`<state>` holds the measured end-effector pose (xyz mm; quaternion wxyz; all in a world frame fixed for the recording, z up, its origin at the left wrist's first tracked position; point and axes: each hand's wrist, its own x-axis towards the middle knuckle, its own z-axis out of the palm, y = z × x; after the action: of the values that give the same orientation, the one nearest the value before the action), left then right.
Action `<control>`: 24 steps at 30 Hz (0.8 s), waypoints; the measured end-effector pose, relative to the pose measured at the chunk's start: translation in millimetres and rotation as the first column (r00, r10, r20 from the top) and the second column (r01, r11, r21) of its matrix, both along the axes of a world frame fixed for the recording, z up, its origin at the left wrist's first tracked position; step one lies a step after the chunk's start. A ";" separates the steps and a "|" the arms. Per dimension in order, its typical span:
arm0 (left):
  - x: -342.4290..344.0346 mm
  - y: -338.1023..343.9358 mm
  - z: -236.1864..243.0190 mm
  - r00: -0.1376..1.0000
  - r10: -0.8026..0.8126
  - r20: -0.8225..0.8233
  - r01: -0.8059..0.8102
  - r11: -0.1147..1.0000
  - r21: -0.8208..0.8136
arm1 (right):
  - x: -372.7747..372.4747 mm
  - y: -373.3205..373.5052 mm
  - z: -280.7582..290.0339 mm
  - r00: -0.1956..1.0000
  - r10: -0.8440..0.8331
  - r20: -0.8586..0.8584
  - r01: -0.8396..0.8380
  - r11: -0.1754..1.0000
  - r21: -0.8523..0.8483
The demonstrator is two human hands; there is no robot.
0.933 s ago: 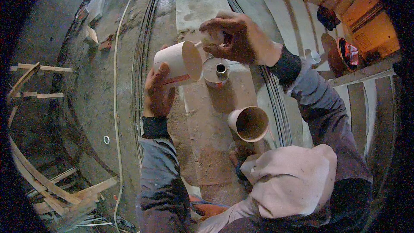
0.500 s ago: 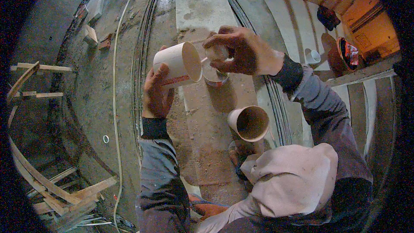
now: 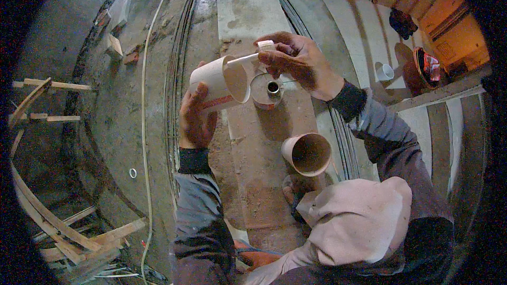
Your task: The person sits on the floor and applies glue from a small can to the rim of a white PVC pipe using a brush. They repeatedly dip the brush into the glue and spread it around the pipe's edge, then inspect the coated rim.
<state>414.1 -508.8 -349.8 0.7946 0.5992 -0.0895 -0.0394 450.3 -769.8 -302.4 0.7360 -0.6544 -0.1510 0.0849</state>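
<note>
My left hand [image 3: 198,119] is wrapped around a short, wide, cream plastic pipe piece [image 3: 211,82], tilted with its open mouth to the right. Between the fingers and thumb of my right hand [image 3: 306,66] is a white dauber cap [image 3: 266,46]. Its pale stem [image 3: 243,59] reaches into the upper part of the pipe's mouth; the tip is hidden inside. Just below my right hand stands a round can [image 3: 259,92] with an uncovered dark neck. A second cream pipe piece [image 3: 306,154], open end up, is nearer to me.
A pale hose [image 3: 146,126] runs along the dusty floor on the left, near a white ring [image 3: 133,173]. Wood strips [image 3: 105,237] lie at lower left. Long dark rods [image 3: 340,142] flank the board [image 3: 253,16]. A white cup [image 3: 384,72] and a bucket [image 3: 425,66] are at right.
My right hand has turned the dauber cap, and its stem has moved from just outside the pipe's mouth to inside it. The can's neck has come into sight.
</note>
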 end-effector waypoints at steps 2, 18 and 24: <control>0.0 0.4 0.9 0.999 -0.043 0.020 0.045 0.996 -0.074 | -1.0 2.9 -2.0 0.995 -0.069 -0.071 0.072 0.996 0.050; 5.8 1.8 -11.3 0.999 -0.001 0.046 0.001 1.000 -0.001 | 11.0 -16.1 -20.2 0.949 0.300 -0.097 -0.309 0.946 -0.099; 8.9 -3.2 -3.4 0.995 -0.015 -0.102 -0.001 0.988 -0.153 | 27.4 -16.7 -13.2 0.776 0.325 0.540 -0.033 0.877 -0.480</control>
<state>423.0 -512.0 -353.2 0.8416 0.5333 -0.0533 -0.0662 477.8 -786.5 -315.6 0.4668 -0.7788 -0.4182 -0.0253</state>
